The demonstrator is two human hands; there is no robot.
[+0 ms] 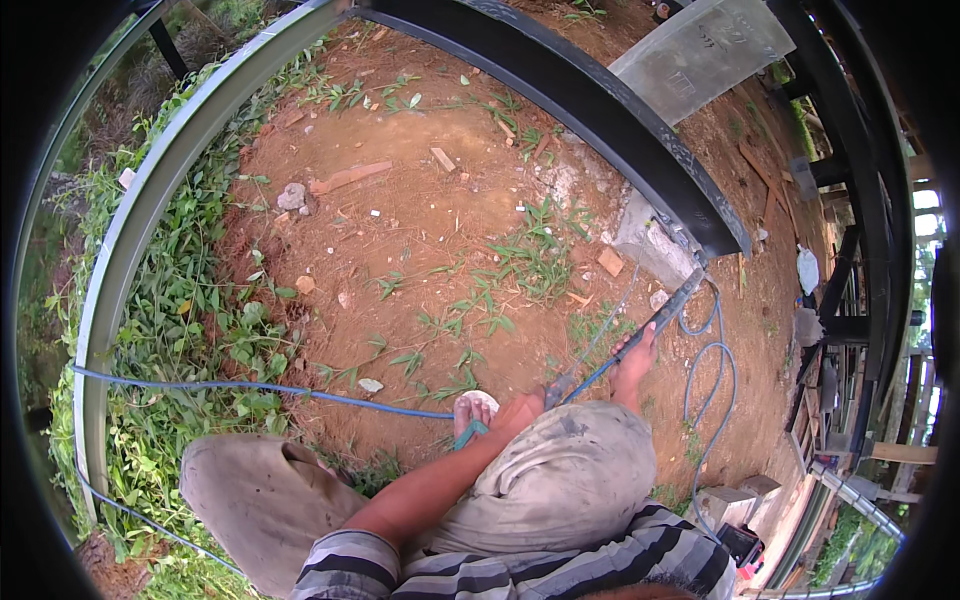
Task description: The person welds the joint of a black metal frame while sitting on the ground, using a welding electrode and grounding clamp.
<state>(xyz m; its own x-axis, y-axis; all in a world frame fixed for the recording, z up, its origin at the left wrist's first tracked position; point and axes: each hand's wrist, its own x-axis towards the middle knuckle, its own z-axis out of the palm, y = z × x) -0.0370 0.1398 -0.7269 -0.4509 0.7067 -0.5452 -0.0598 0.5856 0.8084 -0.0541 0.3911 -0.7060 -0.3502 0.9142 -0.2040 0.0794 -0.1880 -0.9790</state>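
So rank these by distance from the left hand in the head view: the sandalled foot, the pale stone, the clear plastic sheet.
From the left hand, nearest first:
1. Sandalled foot, right beside it on the left.
2. Pale stone, up and left on the bare soil.
3. Clear plastic sheet, at the top right, past the black beam.

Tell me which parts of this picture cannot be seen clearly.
- Head view: the left hand is partly behind the knee, so its grip is unclear.
- The right hand holds a long tool; its tip at the black beam is too small to identify.
- The blue hose runs off the left edge.
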